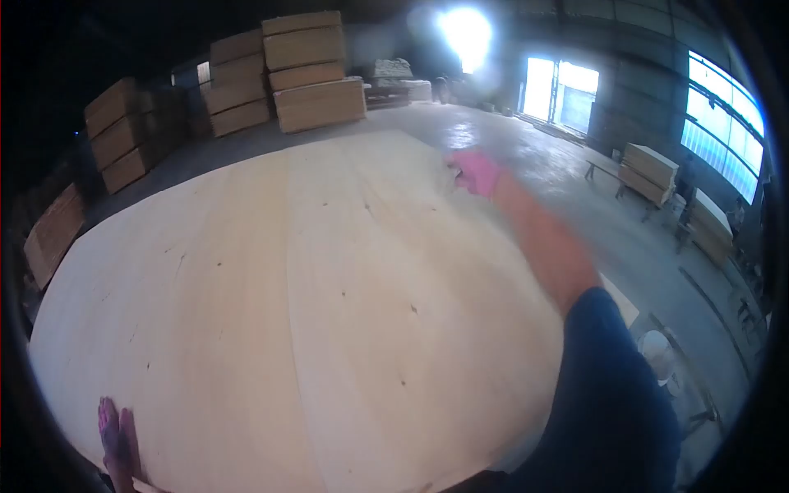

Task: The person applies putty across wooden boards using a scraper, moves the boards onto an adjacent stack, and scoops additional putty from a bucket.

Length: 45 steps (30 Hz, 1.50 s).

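Note:
A large pale wooden sheet (246,287) with small dark knots and a lengthwise seam fills the middle of the view. My left hand (117,431), in a pink and dark glove, rests at the sheet's near left edge with its fingers stretched out. Far off at the sheet's right edge is my right hand (475,172), in a pink glove, with the arm reaching forward. Its fingers are bent and blurred, and whether they touch the sheet or hold anything cannot be made out.
Tall stacks of boards (308,66) stand behind the sheet at the left. Smaller board stacks (649,172) are at the right on the grey floor (542,164). A white bucket (656,349) sits right of my sleeve, near the sheet. Bright windows (723,115) line the far wall.

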Tool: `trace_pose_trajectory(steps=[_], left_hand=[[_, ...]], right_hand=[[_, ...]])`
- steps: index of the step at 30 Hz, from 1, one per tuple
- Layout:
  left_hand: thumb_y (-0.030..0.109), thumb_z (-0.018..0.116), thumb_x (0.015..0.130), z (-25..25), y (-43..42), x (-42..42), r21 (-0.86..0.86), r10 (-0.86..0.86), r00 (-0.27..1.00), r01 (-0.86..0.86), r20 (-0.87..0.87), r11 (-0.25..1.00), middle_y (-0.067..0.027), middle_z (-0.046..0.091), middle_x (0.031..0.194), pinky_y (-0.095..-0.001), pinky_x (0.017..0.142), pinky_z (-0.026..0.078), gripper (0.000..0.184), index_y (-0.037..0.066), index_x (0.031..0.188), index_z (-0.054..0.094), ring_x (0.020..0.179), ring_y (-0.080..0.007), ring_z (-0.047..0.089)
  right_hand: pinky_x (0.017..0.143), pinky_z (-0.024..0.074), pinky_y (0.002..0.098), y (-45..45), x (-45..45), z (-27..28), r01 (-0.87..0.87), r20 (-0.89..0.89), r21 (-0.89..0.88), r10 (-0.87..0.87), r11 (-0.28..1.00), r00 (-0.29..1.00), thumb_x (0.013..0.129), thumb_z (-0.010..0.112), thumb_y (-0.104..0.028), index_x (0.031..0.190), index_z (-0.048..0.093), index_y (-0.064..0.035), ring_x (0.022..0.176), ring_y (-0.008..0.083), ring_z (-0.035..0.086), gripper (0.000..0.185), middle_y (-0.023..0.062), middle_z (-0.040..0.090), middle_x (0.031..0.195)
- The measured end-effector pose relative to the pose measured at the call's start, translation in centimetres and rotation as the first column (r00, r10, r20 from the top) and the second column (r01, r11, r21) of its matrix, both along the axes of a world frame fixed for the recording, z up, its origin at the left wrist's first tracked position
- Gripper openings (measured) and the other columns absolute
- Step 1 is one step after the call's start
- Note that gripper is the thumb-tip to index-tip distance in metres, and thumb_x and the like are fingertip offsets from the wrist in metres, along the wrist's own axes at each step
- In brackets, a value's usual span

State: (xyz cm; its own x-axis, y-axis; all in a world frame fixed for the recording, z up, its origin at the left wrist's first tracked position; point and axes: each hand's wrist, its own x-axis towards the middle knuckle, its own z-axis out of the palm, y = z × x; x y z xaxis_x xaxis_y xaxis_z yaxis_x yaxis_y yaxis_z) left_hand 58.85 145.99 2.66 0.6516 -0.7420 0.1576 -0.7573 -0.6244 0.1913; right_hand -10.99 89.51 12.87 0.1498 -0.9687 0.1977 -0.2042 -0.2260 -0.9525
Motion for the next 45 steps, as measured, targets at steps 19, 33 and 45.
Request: trace_pose_trajectory(steps=[19,33,45], left_hand=[[0.035,0.052,0.104,0.5,0.4,-1.5,0.050,-0.145,0.966,0.138,0.212,0.989,-0.0341,0.039,0.149,-0.0466,0.120,0.027,0.061,-0.013,0.141,0.044,0.142,-0.0449,0.035],[0.033,0.055,0.102,0.1,0.7,-0.4,0.030,-0.181,0.959,0.179,0.216,0.983,-0.0345,0.040,0.148,-0.0498,0.119,0.027,0.059,-0.013,0.138,0.047,0.140,-0.0476,0.036],[0.031,0.047,0.103,3.0,-0.5,0.0,0.242,-0.472,0.864,0.427,0.176,0.871,-0.0257,0.035,0.155,-0.0442,0.121,0.024,0.058,-0.004,0.149,0.037,0.147,-0.0372,0.030]], right_hand=[[0.066,0.0537,0.0339,-4.9,11.6,-4.0,-0.189,-0.025,0.171,0.196,0.967,0.980,0.080,0.077,-0.031,0.111,0.063,-0.0004,0.077,0.0178,0.063,0.046,0.0062,0.065,0.092],[0.073,0.0529,0.0346,7.6,10.7,0.7,-0.524,-0.808,0.135,0.399,0.841,0.433,0.085,0.074,-0.032,0.111,0.072,-0.0038,0.087,0.0177,0.066,0.038,0.0097,0.072,0.093],[0.073,0.0556,0.0333,29.9,18.4,-0.3,-0.384,-0.616,0.188,0.413,0.904,0.671,0.086,0.075,-0.027,0.103,0.075,-0.0064,0.088,0.0151,0.069,0.027,0.0055,0.074,0.096]])
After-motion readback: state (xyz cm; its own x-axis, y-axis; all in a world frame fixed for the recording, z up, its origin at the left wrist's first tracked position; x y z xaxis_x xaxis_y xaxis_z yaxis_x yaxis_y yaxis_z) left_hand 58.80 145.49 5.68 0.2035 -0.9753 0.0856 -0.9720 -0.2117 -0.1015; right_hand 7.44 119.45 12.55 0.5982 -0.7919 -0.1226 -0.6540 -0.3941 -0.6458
